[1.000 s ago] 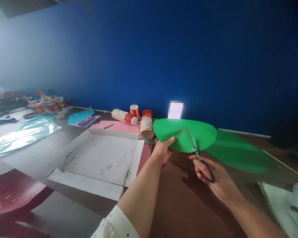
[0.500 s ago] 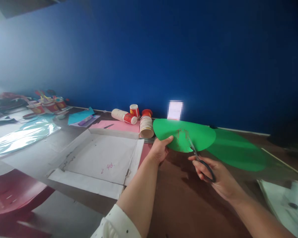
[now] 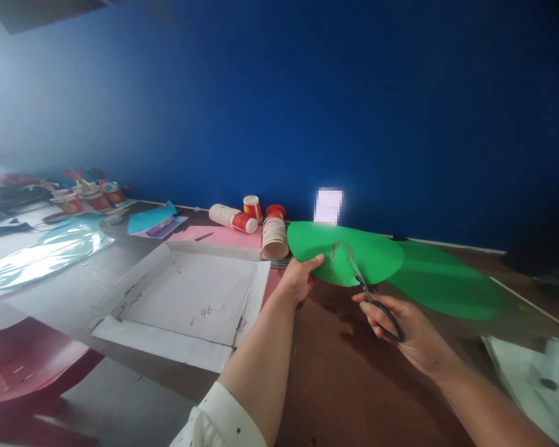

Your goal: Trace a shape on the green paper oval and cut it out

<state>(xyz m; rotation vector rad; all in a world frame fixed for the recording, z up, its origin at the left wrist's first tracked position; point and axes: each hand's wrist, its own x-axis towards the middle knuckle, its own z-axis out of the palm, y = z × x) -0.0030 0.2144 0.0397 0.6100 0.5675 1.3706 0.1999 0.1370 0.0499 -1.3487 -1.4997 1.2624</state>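
Note:
A green sheet of paper [image 3: 377,251] with a rounded outline is held up over the brown table. My left hand [image 3: 302,276] grips its lower left edge, thumb on top and the other fingers underneath. Reddish drawn lines mark a small shape near the middle of the sheet. In my right hand [image 3: 395,326] is a pair of scissors [image 3: 386,318] with dark handles. Their blades reach into the sheet from its lower edge, along the right side of the drawn shape. A second green sheet [image 3: 442,282] lies on the table to the right.
Left of my arm lies a white box lid [image 3: 181,298] with red marks. Stacked paper cups [image 3: 274,239] and further cups [image 3: 233,218] stand or lie by the blue wall. Red sheets [image 3: 23,366] are at the left, and a white pad [image 3: 522,372] sits at the right.
The scissor blades have shifted slightly at the drawn lines. Both hands keep almost the same place, and the green sheet has barely moved.

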